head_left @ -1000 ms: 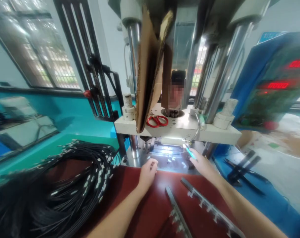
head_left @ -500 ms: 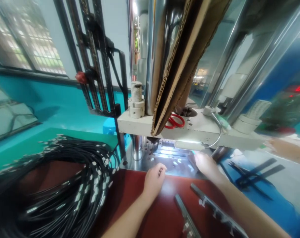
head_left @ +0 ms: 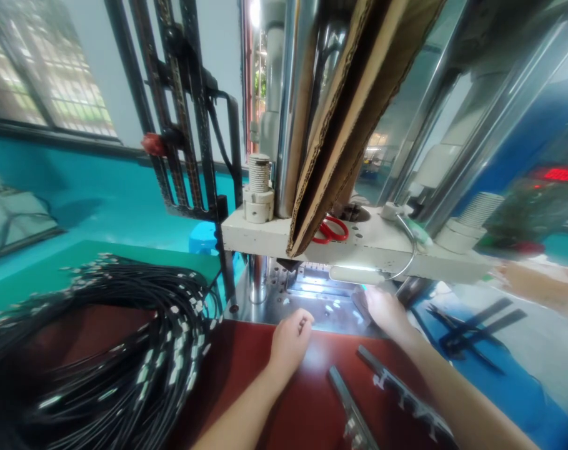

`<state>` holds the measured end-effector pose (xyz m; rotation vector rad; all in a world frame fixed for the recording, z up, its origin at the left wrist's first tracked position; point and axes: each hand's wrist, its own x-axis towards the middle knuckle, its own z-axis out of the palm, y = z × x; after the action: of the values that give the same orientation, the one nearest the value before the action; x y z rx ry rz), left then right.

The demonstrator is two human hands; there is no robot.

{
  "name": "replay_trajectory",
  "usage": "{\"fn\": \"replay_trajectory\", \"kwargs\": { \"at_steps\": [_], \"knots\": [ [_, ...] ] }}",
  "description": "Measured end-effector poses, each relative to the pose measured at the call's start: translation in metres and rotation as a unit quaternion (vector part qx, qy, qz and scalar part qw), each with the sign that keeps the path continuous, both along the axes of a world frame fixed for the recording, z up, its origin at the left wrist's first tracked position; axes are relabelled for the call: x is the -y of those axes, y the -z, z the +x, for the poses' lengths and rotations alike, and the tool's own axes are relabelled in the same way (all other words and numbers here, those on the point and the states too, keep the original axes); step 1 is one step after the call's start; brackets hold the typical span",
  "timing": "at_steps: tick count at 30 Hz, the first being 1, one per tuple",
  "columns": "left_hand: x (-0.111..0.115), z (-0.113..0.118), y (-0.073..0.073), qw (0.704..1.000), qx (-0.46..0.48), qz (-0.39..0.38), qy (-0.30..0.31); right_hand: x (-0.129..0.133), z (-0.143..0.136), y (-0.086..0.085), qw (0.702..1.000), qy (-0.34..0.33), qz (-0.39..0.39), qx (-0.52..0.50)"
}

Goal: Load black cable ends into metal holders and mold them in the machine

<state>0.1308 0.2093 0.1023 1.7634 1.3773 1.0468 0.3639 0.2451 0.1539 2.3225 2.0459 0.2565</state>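
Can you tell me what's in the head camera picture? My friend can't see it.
Two bare hands reach under a lit press machine: the left hand curled at the metal plate's edge, the right hand further in. A bundle of black cables lies left; red scissors sit on top.

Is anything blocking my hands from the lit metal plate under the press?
Nothing visible does. The left hand rests at the front edge of the lit metal plate, and the right hand is already on it, beneath the cream press platform. Small white pieces lie loose between them.
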Motion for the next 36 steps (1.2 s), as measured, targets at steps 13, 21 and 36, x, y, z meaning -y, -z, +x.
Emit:
{"fn": "replay_trajectory", "kwargs": {
  "at_steps": [13,21,36],
  "knots": [
    [0.0023,0.0006,-0.0030,1.000,-0.018,-0.011,-0.006,0.0037,-0.0077,0.0008,0.999,-0.006,0.012,0.030],
    [0.0024,0.0004,-0.0023,1.000,-0.018,-0.015,-0.007,0.0065,-0.0079,0.0024,0.998,-0.015,0.031,0.045],
    [0.0025,0.0000,-0.0024,1.000,-0.020,-0.012,-0.001,0.0038,-0.0065,0.0042,0.999,-0.013,0.021,0.048]
  ]
}}
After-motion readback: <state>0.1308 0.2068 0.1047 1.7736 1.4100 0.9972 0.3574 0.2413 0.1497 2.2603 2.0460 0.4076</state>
